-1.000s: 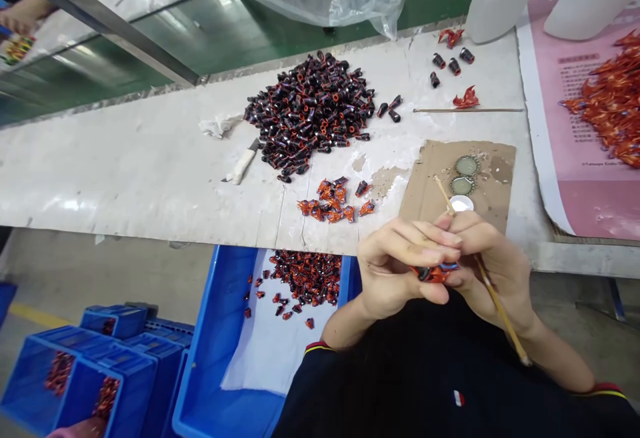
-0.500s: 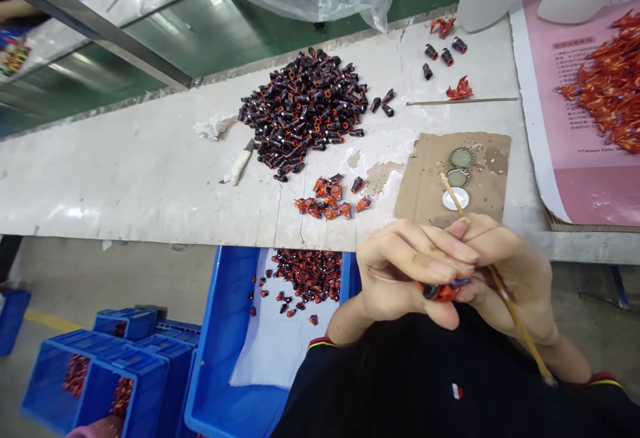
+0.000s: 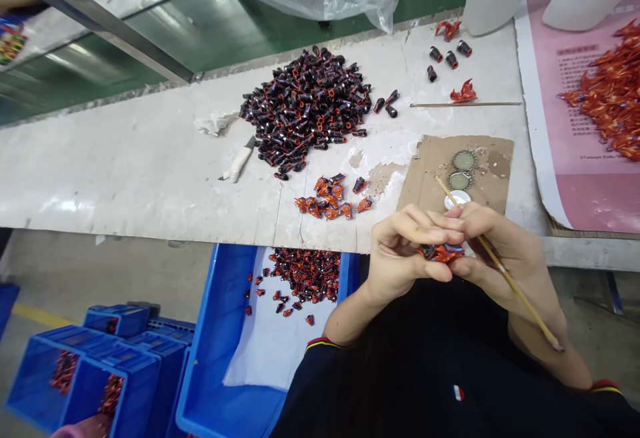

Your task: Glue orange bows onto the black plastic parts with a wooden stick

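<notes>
Between the fingertips of both hands is a small orange-and-black part (image 3: 442,253) with a bit of blue on it. My left hand (image 3: 407,251) pinches its black end. My right hand (image 3: 505,258) grips the orange end and also holds a thin wooden stick (image 3: 520,293), whose upper tip lies over the brown cardboard (image 3: 425,171). On that cardboard are two round metal caps (image 3: 460,180) and a white disc (image 3: 457,200), partly behind my right hand. Several orange-and-black parts (image 3: 330,208) lie on the table left of my hands.
A large heap of black parts (image 3: 310,111) covers the middle of the table (image 3: 125,171). Orange pieces (image 3: 610,98) lie on a pink sheet (image 3: 595,195) at right. A blue bin (image 3: 200,365) with finished-looking parts stands below the front edge. A knife (image 3: 239,161) lies left of the heap.
Both hands have risen slightly toward the cardboard with the part between them. The part's orange side with blue now shows more. The stick has shifted slightly with my right hand.
</notes>
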Tool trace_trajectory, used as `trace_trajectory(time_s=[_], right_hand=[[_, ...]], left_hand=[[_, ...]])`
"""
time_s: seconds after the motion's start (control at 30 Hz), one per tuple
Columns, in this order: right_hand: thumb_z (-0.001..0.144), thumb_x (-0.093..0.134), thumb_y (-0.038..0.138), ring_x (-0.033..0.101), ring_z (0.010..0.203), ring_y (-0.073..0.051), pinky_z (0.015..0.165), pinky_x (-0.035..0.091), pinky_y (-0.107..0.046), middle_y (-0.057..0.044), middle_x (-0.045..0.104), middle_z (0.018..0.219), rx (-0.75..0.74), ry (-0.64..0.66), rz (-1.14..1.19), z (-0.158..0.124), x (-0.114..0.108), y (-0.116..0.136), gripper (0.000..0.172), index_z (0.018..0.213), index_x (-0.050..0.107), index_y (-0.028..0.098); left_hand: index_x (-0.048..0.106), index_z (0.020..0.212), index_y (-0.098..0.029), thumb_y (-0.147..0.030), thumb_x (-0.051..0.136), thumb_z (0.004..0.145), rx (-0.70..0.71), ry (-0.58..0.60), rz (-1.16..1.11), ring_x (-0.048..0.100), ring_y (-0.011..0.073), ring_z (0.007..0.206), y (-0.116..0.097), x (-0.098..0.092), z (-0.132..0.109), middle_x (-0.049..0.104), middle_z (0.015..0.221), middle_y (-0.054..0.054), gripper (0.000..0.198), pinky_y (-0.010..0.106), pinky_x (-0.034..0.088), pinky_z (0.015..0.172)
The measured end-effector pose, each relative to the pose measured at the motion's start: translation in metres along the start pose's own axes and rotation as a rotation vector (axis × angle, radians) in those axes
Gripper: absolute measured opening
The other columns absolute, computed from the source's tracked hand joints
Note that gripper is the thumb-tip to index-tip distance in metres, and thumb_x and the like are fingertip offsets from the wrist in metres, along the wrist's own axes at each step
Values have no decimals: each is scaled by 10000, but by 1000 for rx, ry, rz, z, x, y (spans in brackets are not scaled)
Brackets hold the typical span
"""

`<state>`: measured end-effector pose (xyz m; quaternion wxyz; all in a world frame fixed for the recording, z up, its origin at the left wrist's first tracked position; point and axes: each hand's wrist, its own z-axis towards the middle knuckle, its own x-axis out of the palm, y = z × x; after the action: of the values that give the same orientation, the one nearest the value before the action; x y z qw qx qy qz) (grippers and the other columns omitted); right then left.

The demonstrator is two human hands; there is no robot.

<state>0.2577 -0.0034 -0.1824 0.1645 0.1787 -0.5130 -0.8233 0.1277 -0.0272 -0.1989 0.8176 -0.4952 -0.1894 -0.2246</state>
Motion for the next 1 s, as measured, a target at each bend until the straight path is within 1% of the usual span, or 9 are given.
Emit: trace_trajectory(time_s=[0.1, 0.23, 0.3, 0.4, 0.57, 0.8, 0.87, 0.93, 1.0], right_hand=[[850, 687, 287, 651, 884, -126, 790, 536, -220, 28, 638, 792, -5, 3, -4, 1, 2, 0, 126, 825, 572, 242], [867, 661, 241, 633, 788, -115, 722, 529, -219, 29, 620, 785, -55, 3, -69, 0, 2, 0, 91, 866, 570, 239], [887, 624, 204, 636, 817, -125, 736, 527, -227, 15, 632, 819, -77, 9, -138, -1, 2, -2, 65, 900, 570, 239], [910, 564, 148, 632, 853, -136, 754, 517, -234, 1, 633, 842, -94, 41, -216, -1, 1, -3, 101, 947, 582, 240], [922, 551, 167, 579, 732, -126, 665, 490, -218, 1, 600, 800, -86, 85, -275, 4, 2, -3, 139, 1018, 614, 247], [918, 562, 157, 602, 794, -127, 705, 515, -224, -6, 624, 874, -86, 103, -302, 6, 3, -10, 262, 1151, 602, 269], [921, 539, 139, 622, 874, -140, 748, 532, -250, -20, 638, 964, -70, 30, -358, 4, -1, -12, 309, 1190, 594, 281], [919, 513, 124, 630, 943, -165, 771, 542, -289, -35, 640, 1036, -58, -44, -394, 2, -8, -16, 341, 1203, 599, 294], [911, 504, 122, 636, 928, -180, 762, 540, -320, -39, 655, 1041, -55, -87, -382, 1, -14, -20, 343, 1175, 628, 302]], left_hand=[[700, 953, -319, -311, 808, 760, -29, 2, -24, 713, 69, 911, 0, -2, 1, 701, 794, -69, 221, 233, 545, 1012], [697, 914, -320, -382, 812, 735, 3, -24, 64, 718, 105, 817, 1, -5, 2, 677, 742, -57, 222, 304, 602, 940], [702, 905, -311, -396, 822, 711, 34, -39, 142, 720, 121, 823, 0, -6, 3, 679, 752, -50, 244, 337, 607, 944], [714, 945, -294, -335, 846, 680, 123, -52, 308, 721, 134, 874, -5, -8, 3, 699, 806, -35, 299, 309, 617, 898], [725, 980, -271, -278, 878, 597, 249, -73, 622, 717, 182, 880, -14, -12, 4, 718, 837, -10, 413, 323, 613, 809], [715, 978, -253, -285, 845, 675, 315, -72, 757, 701, 160, 846, -16, -13, 6, 713, 828, -16, 332, 304, 595, 792], [709, 992, -244, -261, 822, 725, 356, -113, 878, 693, 150, 849, -22, -21, 3, 714, 845, -17, 290, 301, 584, 815], [704, 1023, -248, -219, 781, 779, 359, -198, 1097, 682, 148, 853, -32, -37, -2, 719, 883, -10, 258, 307, 570, 815], [709, 1051, -255, -195, 755, 801, 263, -243, 1343, 671, 160, 870, -46, -61, -5, 720, 928, 6, 262, 312, 556, 797]])
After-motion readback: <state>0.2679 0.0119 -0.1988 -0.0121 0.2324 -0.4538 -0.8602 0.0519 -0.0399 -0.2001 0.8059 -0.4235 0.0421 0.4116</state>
